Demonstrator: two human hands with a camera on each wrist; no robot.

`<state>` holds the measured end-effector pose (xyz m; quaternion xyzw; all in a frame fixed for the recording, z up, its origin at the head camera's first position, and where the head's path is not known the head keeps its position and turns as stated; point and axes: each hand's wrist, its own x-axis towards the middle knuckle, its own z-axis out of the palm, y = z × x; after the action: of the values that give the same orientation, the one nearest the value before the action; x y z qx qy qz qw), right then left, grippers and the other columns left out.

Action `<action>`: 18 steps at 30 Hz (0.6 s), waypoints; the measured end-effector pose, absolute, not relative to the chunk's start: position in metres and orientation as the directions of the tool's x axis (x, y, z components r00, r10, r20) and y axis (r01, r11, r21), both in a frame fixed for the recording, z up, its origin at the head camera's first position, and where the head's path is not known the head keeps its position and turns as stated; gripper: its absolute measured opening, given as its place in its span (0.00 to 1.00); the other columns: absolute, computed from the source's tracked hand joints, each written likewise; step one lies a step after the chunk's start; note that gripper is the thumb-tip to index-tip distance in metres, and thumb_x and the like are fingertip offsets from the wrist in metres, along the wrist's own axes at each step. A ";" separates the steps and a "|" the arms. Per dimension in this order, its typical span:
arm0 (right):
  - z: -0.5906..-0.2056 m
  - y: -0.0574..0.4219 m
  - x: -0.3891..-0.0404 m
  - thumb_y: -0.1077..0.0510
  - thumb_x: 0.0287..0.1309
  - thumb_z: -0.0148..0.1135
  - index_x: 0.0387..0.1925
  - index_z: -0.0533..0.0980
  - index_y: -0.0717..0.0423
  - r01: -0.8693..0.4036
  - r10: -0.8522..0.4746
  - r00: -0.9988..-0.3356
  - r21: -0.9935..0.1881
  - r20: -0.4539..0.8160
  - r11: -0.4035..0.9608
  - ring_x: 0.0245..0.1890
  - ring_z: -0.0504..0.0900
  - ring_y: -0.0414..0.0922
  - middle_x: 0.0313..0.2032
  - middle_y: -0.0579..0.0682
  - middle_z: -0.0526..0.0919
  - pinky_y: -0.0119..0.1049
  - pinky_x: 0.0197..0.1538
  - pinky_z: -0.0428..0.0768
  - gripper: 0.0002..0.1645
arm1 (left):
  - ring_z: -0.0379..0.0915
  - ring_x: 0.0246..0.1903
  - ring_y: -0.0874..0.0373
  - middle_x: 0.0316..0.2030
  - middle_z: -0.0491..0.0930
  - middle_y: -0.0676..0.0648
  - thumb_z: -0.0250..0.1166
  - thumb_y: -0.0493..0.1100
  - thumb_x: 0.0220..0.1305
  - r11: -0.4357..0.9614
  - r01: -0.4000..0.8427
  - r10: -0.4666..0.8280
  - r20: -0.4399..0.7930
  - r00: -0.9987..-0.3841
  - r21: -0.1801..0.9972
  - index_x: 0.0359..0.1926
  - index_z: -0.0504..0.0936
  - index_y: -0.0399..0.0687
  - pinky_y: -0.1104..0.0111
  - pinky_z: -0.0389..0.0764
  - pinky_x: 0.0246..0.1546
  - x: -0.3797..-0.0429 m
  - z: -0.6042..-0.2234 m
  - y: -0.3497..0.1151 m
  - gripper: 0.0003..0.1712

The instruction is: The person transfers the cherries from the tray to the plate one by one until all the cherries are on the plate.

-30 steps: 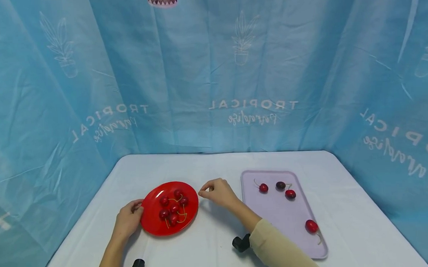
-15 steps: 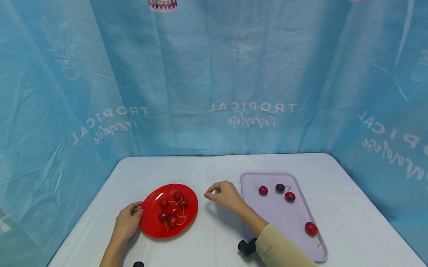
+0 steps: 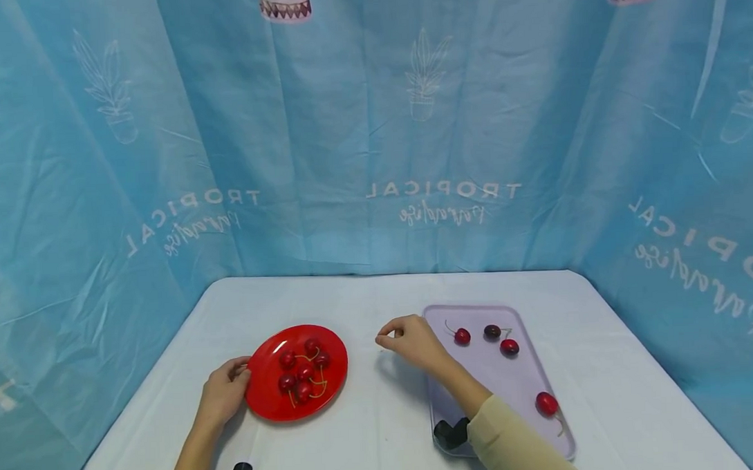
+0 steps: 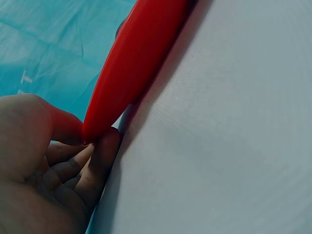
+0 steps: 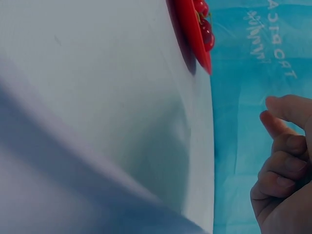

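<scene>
In the head view a round red plate (image 3: 270, 399) on the left carries several red cherries (image 3: 304, 372) with stems. My left hand (image 3: 225, 389) pinches the plate's left rim. In the left wrist view its thumb (image 4: 68, 127) lies at the rim, with a fingertip under the edge. My right hand (image 3: 408, 341) hovers between the plate and a pale purple tray (image 3: 481, 380), holding nothing. In the right wrist view its fingers (image 5: 282, 165) are loosely curled, the thumb and index tips close together. On the tray lie several more cherries, among them a dark one (image 3: 492, 332) and a red one (image 3: 547, 403).
A white table (image 3: 358, 429) bears the plate and the tray. Behind and at both sides hangs a blue printed curtain (image 3: 348, 125). My right forearm (image 3: 463, 384) crosses over the tray's left edge.
My right hand has moved right, from beside the plate's right rim toward the tray. My left hand still pinches the plate, and the cherries lie as before.
</scene>
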<state>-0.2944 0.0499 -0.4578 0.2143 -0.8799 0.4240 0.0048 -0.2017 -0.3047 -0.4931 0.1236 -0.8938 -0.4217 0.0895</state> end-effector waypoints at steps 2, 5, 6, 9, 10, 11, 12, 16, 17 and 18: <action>-0.457 0.054 -0.295 0.49 0.55 0.68 0.33 0.86 0.44 -0.377 -0.373 -0.909 -0.752 0.188 0.540 0.14 0.63 0.39 0.12 0.44 0.67 0.33 0.18 0.65 0.07 | 0.71 0.50 0.38 0.51 0.74 0.30 0.52 0.40 0.69 0.611 -0.145 -0.294 0.053 -0.954 0.778 0.61 0.70 0.30 0.50 0.78 0.48 -0.201 -0.493 -0.305 0.23; -0.456 0.060 -0.296 0.50 0.55 0.68 0.33 0.86 0.44 -0.364 -0.359 -0.915 -0.763 0.185 0.534 0.14 0.62 0.39 0.13 0.44 0.66 0.32 0.18 0.63 0.05 | 0.72 0.49 0.38 0.51 0.74 0.30 0.52 0.40 0.69 0.611 -0.143 -0.292 0.053 -0.955 0.779 0.60 0.70 0.30 0.50 0.78 0.48 -0.201 -0.492 -0.306 0.23; -0.455 0.062 -0.296 0.50 0.55 0.69 0.32 0.85 0.44 -0.360 -0.353 -0.917 -0.767 0.187 0.531 0.14 0.62 0.39 0.13 0.43 0.66 0.32 0.18 0.63 0.05 | 0.72 0.49 0.38 0.51 0.75 0.30 0.52 0.40 0.69 0.613 -0.142 -0.292 0.055 -0.955 0.777 0.60 0.70 0.30 0.50 0.77 0.48 -0.202 -0.491 -0.307 0.23; -0.454 0.066 -0.297 0.51 0.54 0.69 0.32 0.86 0.45 -0.362 -0.341 -0.919 -0.765 0.198 0.533 0.14 0.61 0.38 0.12 0.43 0.65 0.31 0.18 0.61 0.05 | 0.72 0.49 0.39 0.51 0.75 0.31 0.52 0.39 0.70 0.614 -0.144 -0.297 0.058 -0.953 0.776 0.60 0.70 0.30 0.50 0.77 0.49 -0.202 -0.491 -0.308 0.22; -0.454 0.068 -0.297 0.51 0.54 0.69 0.32 0.86 0.45 -0.362 -0.339 -0.919 -0.766 0.199 0.532 0.14 0.61 0.38 0.12 0.43 0.65 0.31 0.17 0.61 0.05 | 0.72 0.50 0.39 0.51 0.75 0.31 0.51 0.39 0.70 0.612 -0.144 -0.297 0.056 -0.953 0.778 0.60 0.70 0.30 0.50 0.77 0.49 -0.201 -0.490 -0.308 0.22; -0.454 0.069 -0.298 0.51 0.54 0.69 0.33 0.86 0.45 -0.361 -0.337 -0.920 -0.765 0.199 0.534 0.14 0.61 0.38 0.12 0.43 0.65 0.31 0.18 0.60 0.05 | 0.72 0.50 0.39 0.51 0.75 0.31 0.51 0.39 0.70 0.611 -0.143 -0.296 0.057 -0.954 0.778 0.60 0.70 0.30 0.50 0.77 0.49 -0.201 -0.490 -0.307 0.22; -0.454 0.070 -0.298 0.51 0.54 0.69 0.33 0.86 0.45 -0.359 -0.336 -0.921 -0.766 0.198 0.534 0.14 0.61 0.38 0.12 0.43 0.65 0.31 0.18 0.60 0.06 | 0.72 0.50 0.39 0.51 0.75 0.31 0.51 0.39 0.70 0.609 -0.145 -0.296 0.054 -0.954 0.780 0.61 0.70 0.30 0.50 0.77 0.49 -0.201 -0.490 -0.307 0.22; -0.454 0.078 -0.300 0.51 0.54 0.69 0.33 0.86 0.46 -0.339 -0.324 -0.928 -0.772 0.183 0.538 0.14 0.61 0.38 0.12 0.43 0.66 0.31 0.18 0.61 0.06 | 0.72 0.49 0.39 0.51 0.75 0.31 0.51 0.38 0.70 0.603 -0.151 -0.296 0.044 -0.954 0.783 0.61 0.70 0.30 0.51 0.77 0.50 -0.201 -0.490 -0.305 0.22; -0.453 0.081 -0.300 0.52 0.54 0.69 0.34 0.86 0.46 -0.341 -0.323 -0.928 -0.772 0.186 0.536 0.14 0.61 0.39 0.13 0.44 0.66 0.32 0.18 0.61 0.06 | 0.72 0.49 0.39 0.51 0.75 0.31 0.51 0.38 0.70 0.603 -0.152 -0.297 0.043 -0.954 0.783 0.61 0.70 0.30 0.50 0.77 0.50 -0.200 -0.490 -0.304 0.22; -0.453 0.083 -0.300 0.52 0.54 0.69 0.34 0.86 0.47 -0.339 -0.318 -0.929 -0.773 0.187 0.536 0.14 0.61 0.39 0.13 0.44 0.66 0.32 0.18 0.61 0.06 | 0.72 0.49 0.39 0.51 0.75 0.31 0.51 0.38 0.70 0.603 -0.153 -0.297 0.042 -0.954 0.783 0.61 0.70 0.30 0.50 0.77 0.50 -0.200 -0.491 -0.304 0.22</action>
<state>-0.3000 0.0834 -0.4533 0.1874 -0.8764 0.4435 0.0116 -0.2004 -0.3042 -0.4906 0.1263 -0.8914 -0.4271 0.0840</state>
